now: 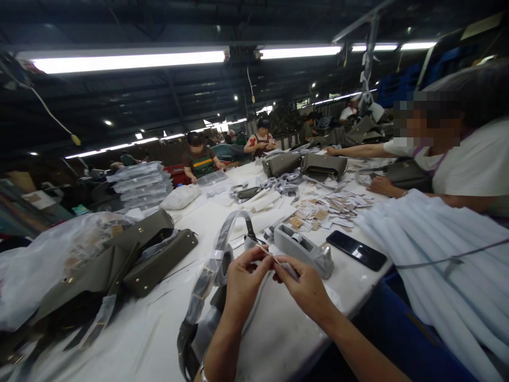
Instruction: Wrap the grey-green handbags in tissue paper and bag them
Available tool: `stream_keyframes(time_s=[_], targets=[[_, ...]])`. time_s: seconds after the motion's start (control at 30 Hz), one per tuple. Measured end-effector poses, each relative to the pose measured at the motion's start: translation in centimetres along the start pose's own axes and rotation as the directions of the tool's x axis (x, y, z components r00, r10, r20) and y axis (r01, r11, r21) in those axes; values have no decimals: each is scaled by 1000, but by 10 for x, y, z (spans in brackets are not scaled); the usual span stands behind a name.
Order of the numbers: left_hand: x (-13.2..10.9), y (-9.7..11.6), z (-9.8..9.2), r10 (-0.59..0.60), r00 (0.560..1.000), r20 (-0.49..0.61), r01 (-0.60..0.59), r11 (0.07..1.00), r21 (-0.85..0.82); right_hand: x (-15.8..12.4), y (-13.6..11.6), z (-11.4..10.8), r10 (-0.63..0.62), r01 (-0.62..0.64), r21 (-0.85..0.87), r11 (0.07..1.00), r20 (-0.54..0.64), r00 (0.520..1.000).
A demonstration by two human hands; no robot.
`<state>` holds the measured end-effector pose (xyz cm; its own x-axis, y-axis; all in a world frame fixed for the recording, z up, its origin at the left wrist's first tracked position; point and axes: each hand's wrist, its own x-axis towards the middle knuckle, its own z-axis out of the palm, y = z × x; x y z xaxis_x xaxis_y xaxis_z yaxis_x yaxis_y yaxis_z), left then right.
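Observation:
My left hand (244,276) and my right hand (304,286) meet in front of me, fingertips pinched together. Between them runs a thin pale strip (260,247), too small to name more exactly; the fingers hide most of it. Just left of my left hand, a strap wrapped in clear plastic (204,281) curves up from the table, belonging to a dark bag partly hidden behind my forearm. A grey tape dispenser (298,245) sits directly beyond my right hand.
Olive handbags (159,262) and a plastic sack (83,244) lie left. A phone (356,249), scattered tags (334,209) and white foam sheets (441,254) are right, above a blue bin (409,329). A co-worker (457,143) reaches across from the right; others work farther back.

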<state>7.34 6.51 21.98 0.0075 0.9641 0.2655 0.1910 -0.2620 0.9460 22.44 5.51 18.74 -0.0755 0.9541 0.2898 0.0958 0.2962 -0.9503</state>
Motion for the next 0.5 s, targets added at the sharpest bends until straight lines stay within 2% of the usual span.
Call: stream_keyframes(time_s=[0.17,0.4,0.5], targets=[[0,-4,1,-18,1000,-17,18,1000,2,0,1,-1,-54,54,-13,998,32,998],[-1,-6,2,-62,998,31,65,994,-93,2,-2,0,-31,30,8,1000,39,999],[-1,-17,1,-51,999,-8,50,995,-88,2,3,6,-13,13,-11,1000,7,1000]])
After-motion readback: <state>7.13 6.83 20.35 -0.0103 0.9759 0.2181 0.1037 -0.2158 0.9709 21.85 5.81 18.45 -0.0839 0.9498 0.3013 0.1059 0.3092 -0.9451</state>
